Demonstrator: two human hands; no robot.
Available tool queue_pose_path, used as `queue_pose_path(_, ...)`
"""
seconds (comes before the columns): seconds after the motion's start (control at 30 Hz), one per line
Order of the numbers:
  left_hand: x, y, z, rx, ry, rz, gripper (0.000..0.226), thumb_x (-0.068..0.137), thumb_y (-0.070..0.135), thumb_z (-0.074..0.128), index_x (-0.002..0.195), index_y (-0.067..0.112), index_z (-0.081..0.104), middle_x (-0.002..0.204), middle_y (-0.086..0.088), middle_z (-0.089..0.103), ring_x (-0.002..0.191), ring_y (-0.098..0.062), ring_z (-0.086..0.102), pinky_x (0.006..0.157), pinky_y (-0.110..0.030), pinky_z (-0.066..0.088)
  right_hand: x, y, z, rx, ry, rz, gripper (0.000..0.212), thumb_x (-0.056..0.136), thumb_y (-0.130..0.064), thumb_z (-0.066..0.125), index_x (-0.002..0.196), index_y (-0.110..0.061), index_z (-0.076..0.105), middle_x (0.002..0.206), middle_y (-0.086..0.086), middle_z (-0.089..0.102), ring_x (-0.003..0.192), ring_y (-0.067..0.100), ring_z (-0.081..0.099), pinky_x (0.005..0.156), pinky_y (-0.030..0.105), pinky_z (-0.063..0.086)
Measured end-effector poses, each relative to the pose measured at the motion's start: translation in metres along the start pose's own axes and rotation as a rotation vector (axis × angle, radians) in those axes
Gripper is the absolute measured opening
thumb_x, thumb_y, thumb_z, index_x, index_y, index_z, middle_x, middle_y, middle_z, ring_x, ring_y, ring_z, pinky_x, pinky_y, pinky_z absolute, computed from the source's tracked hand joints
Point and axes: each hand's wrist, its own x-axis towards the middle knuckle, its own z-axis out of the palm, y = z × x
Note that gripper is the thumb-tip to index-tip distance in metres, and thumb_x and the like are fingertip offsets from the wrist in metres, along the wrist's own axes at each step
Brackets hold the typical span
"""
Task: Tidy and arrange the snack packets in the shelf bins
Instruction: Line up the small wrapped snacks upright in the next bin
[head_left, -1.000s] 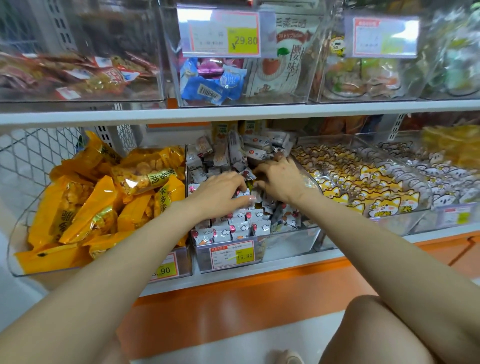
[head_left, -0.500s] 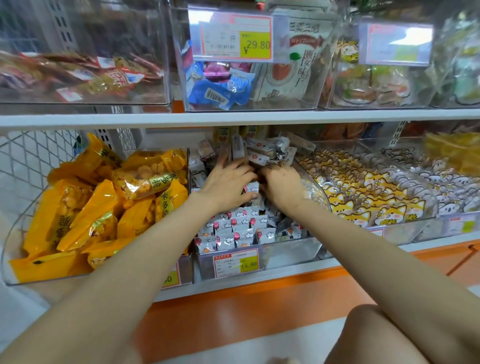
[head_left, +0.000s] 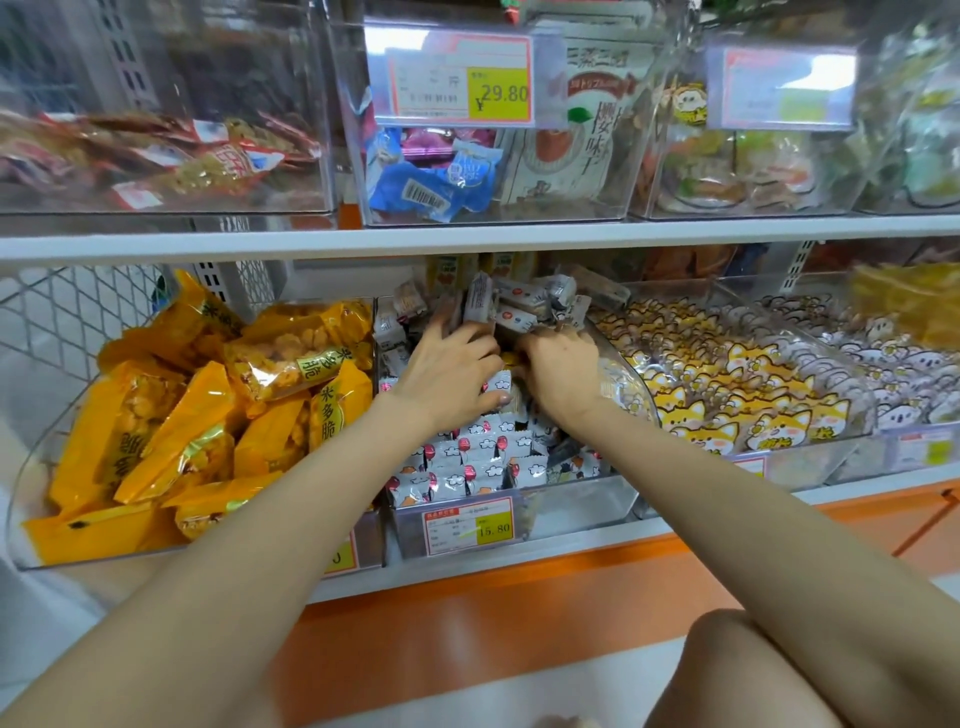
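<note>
Head view: a white shelf board (head_left: 467, 236) spans the full width just above the lower row of clear bins. It leaves only a low gap over their open tops. The left bin (head_left: 23, 488) is heaped with large yellow packets (head_left: 208, 415) that lean toward the middle bin's side. On the right, rows of cat-face packets (head_left: 727, 405) fill a bin whose curved clear wall stands just beside the right wrist. Between them sits the narrower middle bin (head_left: 576, 506), its walls closing in both forearms. In it the small white snack packets (head_left: 467, 467) stand in neat rows at the front. At the back they lie in a loose heap that rises almost to the shelf board's underside. A price tag (head_left: 467, 525) reading 15.80 is fixed to the bin's front wall.

Both arms reach in over the front edge, side by side and nearly touching. The left hand (head_left: 447, 374) lies palm down on the heap with its fingers spread and stretched forward against the rear packets and its thumb out to the side. The fingertips are blurred. The right hand (head_left: 561, 374) is arched, its fingers bent down into the packets. The pile hides whether they grasp one, so I cannot tell.
</note>
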Motion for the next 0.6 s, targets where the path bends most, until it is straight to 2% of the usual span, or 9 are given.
queue_pose_path(0.1,-0.003,-0.001,0.001,0.004,0.054,0.010,0.050,0.087,0.051,0.042,0.110,0.014,0.069,0.116,0.002,0.064,0.124,-0.022,0.047,0.108,-0.052,0.018,0.001,-0.001,-0.001,0.003,0.014,0.026,0.020,0.094,-0.023,0.048,0.100,-0.015,0.065,0.103,0.009,0.067,0.101,0.030,0.057,0.092,0.037,0.035)
queue_pose_path(0.13,-0.003,-0.001,0.001,0.006,0.056,0.011,0.051,0.088,0.051,0.040,0.111,0.015,0.068,0.118,0.002,0.063,0.125,-0.022,0.046,0.108,-0.051,0.019,0.001,-0.001,-0.002,0.019,0.016,0.026,0.020,0.093,-0.023,0.048,0.100,-0.016,0.065,0.103,0.008,0.067,0.102,0.030,0.057,0.093,0.037,0.034)
queue_pose_path(0.23,-0.005,-0.001,0.001,-0.031,0.029,0.003,0.049,0.092,0.050,0.044,0.125,0.017,0.058,0.133,0.005,0.052,0.136,-0.017,0.031,0.110,-0.048,0.010,-0.006,0.003,-0.006,0.090,0.037,0.018,0.018,0.090,-0.024,0.052,0.099,-0.018,0.067,0.101,0.004,0.068,0.102,0.027,0.057,0.092,0.034,0.032)
queue_pose_path(0.33,-0.005,-0.003,0.001,-0.026,0.019,0.003,0.051,0.093,0.051,0.041,0.130,0.018,0.054,0.139,0.006,0.047,0.140,-0.015,0.024,0.110,-0.047,0.008,-0.017,0.006,-0.010,0.138,0.041,-0.025,0.014,0.085,-0.022,0.056,0.092,-0.018,0.067,0.097,0.003,0.068,0.096,0.026,0.058,0.086,0.034,0.033)
queue_pose_path(0.4,-0.006,-0.003,0.001,-0.029,0.015,-0.003,0.052,0.093,0.052,0.040,0.130,0.018,0.053,0.140,0.005,0.046,0.140,-0.015,0.023,0.110,-0.046,0.008,-0.024,0.008,-0.013,0.159,0.052,-0.059,0.009,0.082,-0.020,0.058,0.086,-0.016,0.065,0.093,0.002,0.067,0.089,0.026,0.060,0.080,0.033,0.036)
queue_pose_path(0.5,-0.006,-0.004,0.000,-0.035,0.013,-0.011,0.053,0.092,0.053,0.041,0.131,0.019,0.052,0.141,0.006,0.045,0.140,-0.014,0.023,0.111,-0.046,0.008,-0.033,0.013,-0.015,0.194,0.100,-0.110,0.002,0.077,-0.015,0.062,0.077,-0.013,0.062,0.085,0.003,0.063,0.076,0.027,0.059,0.061,0.030,0.033)
queue_pose_path(0.6,-0.004,-0.004,-0.001,-0.043,-0.017,-0.038,0.056,0.091,0.056,0.041,0.131,0.019,0.050,0.143,0.008,0.042,0.140,-0.012,0.020,0.110,-0.044,0.008,-0.039,0.016,-0.013,0.259,0.156,-0.162,0.009,0.071,-0.010,0.065,0.070,-0.012,0.056,0.075,0.005,0.059,0.065,0.030,0.057,0.051,0.029,0.034)
